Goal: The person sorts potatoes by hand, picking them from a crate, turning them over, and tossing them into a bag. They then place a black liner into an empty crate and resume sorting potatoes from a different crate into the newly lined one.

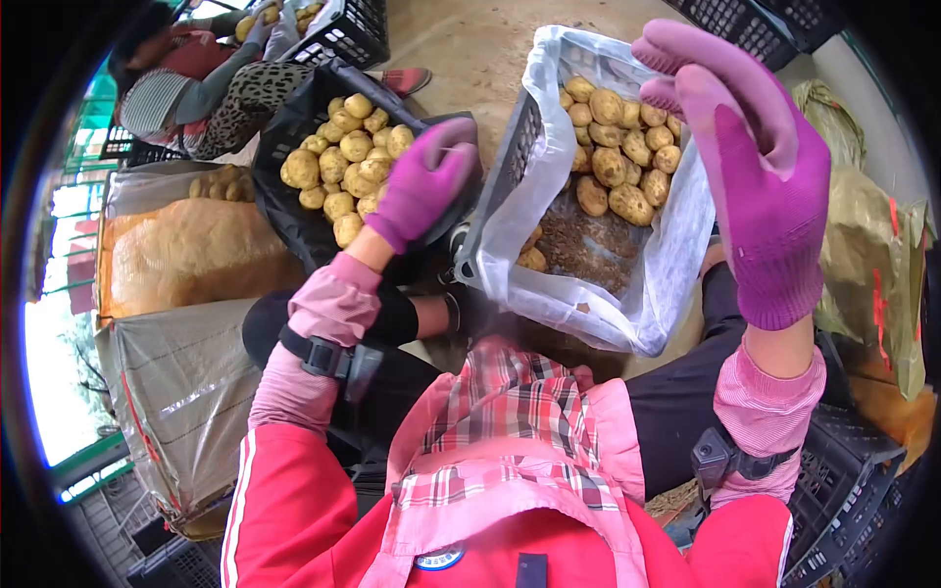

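My left hand (pixel 426 186), in a purple glove, is at the right side of a black bag (pixel 277 220) full of potatoes (pixel 345 162). Its fingers are curled together, and whatever they may hold is hidden. My right hand (pixel 750 167), gloved alike, is raised over the right side of a crate (pixel 500 181) lined with a white plastic bag (pixel 676 284). Thumb and bent fingers stand apart there, with nothing visible between them. Potatoes (pixel 613 162) fill the crate's far part; loose soil (pixel 593 250) lies on the liner nearer me, beside a few potatoes at the left wall.
Another person (pixel 211 83) sits at the upper left, handling potatoes by a black crate (pixel 348 39). Filled sacks (pixel 196 255) stand at my left. Wrapped sacks (pixel 872 265) and black crates (pixel 843 480) are on my right. More crates (pixel 750 29) stand at the top right.
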{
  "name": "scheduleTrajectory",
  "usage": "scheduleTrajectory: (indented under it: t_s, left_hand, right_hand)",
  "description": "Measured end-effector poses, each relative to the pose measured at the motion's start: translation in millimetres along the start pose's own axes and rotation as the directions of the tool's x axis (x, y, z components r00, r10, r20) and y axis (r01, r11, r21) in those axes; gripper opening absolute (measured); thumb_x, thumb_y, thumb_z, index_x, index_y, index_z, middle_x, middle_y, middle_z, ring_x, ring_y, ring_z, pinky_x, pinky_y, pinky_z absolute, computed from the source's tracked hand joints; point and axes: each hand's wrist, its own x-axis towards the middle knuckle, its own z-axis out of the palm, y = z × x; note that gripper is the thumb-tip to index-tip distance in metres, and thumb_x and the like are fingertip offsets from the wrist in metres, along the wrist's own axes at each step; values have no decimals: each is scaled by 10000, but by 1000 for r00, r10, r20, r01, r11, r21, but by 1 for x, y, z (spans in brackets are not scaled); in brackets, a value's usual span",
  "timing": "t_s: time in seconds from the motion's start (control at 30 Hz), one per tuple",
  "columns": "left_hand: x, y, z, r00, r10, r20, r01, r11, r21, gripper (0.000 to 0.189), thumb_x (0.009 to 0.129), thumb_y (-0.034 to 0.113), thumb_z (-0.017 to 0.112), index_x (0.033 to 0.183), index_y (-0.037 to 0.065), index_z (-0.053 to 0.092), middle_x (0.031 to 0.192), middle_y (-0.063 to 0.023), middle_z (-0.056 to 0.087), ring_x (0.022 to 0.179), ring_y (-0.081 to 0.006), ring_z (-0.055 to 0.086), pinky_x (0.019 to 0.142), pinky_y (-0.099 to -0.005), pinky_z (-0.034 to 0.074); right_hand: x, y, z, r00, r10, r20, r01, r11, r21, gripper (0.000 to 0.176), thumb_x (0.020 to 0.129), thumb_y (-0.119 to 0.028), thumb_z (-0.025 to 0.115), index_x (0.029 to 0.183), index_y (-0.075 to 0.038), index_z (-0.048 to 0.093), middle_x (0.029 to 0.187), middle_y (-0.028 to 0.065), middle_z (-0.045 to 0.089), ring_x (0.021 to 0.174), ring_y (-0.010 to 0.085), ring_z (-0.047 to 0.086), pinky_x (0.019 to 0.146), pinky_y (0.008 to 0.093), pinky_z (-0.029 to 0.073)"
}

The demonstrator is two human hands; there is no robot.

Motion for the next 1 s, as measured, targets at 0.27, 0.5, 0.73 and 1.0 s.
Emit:
scheduleTrajectory:
  t_s: [0.27, 0.5, 0.73, 1.0]
  left_hand:
    - [-9, -68, 187, 472, -359, 805, -281, 805, 523, 329, 909, 216, 618, 1178, 26, 608, 1006, -222, 678, 954, -343, 669, 842, -392, 517]
    - [-37, -155, 208, 376, -584, 719, -423, 582, 694, 345, 910, 202, 615, 1210, 35, 579, 1040, -211, 668, 977, -334, 664, 851, -389, 519]
    - [-50, -176, 181, 333, -642, 691, -461, 528, 713, 367, 910, 187, 613, 1242, 43, 551, 1073, -201, 657, 999, -324, 659, 860, -385, 521]
    - [-45, -180, 164, 333, -653, 680, -445, 527, 724, 397, 911, 171, 610, 1278, 54, 518, 1111, -190, 645, 1025, -313, 653, 870, -381, 523]
  right_hand:
    - [-21, 16, -26, 996, -91, 6, 90, 972, -217, 254, 898, -72, 663, 1142, -3, 662, 1032, 88, 696, 926, 152, 677, 826, 274, 517]
    - [-36, 25, -54, 986, -115, -119, 76, 953, -294, 209, 859, -113, 682, 1045, -22, 648, 922, 106, 672, 777, 198, 667, 708, 328, 534]
    - [-43, 25, -37, 980, -170, -101, 112, 897, -428, 216, 838, -204, 596, 979, -41, 618, 810, 85, 592, 698, 232, 604, 614, 374, 479]
    - [-50, 17, -16, 987, -160, -24, 132, 886, -445, 253, 839, -239, 558, 1011, -77, 647, 811, 35, 558, 741, 179, 564, 655, 340, 425]
